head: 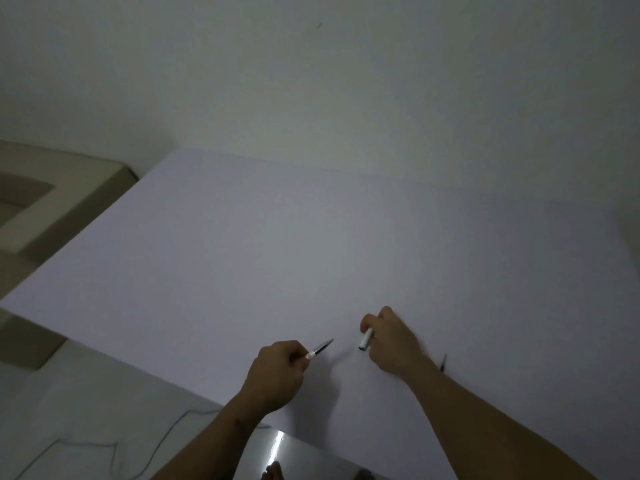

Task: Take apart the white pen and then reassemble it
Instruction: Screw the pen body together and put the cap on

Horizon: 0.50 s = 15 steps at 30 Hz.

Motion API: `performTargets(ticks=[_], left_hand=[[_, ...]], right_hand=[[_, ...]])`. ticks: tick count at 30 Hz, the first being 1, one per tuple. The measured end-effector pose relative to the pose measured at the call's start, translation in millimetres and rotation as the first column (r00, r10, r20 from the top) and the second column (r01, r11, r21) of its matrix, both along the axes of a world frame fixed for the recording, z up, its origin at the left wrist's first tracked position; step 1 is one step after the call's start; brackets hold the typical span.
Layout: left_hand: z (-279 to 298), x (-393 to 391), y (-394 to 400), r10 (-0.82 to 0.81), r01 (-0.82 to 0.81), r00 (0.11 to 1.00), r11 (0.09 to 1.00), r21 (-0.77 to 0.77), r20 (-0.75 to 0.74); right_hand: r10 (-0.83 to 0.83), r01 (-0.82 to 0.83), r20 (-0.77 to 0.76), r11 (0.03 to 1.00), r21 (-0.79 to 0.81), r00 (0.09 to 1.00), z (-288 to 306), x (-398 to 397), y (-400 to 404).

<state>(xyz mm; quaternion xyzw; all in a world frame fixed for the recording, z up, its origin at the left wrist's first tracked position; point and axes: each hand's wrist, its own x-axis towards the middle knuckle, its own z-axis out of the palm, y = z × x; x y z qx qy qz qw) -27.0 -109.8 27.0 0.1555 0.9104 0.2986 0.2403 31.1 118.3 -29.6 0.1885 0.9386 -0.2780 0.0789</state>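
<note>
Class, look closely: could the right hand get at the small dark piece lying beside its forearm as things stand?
Probably not at once: the right hand is closed on the white barrel. The dark piece itself lies uncovered.

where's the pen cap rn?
Head view: the cap is in the right hand, lower centre over the white sheet, just right of the pen tip held by the left hand.

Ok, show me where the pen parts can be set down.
The white sheet is bare from the two hands up to its far edge at the wall, and out to its left edge. It is crowded only near the bottom: the left hand with the tip piece, the right hand with the barrel, and a small dark part lying beside the right wrist.
</note>
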Motion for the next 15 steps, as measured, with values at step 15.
performTargets(ticks=[15], left_hand=[[9.3, -3.8, 13.4, 0.088, -0.117, 0.987, 0.968, 0.223, 0.137]], right_hand=[[-0.524, 0.338, 0.035, 0.496, -0.800, 0.851, 55.0, -9.1, -2.5]])
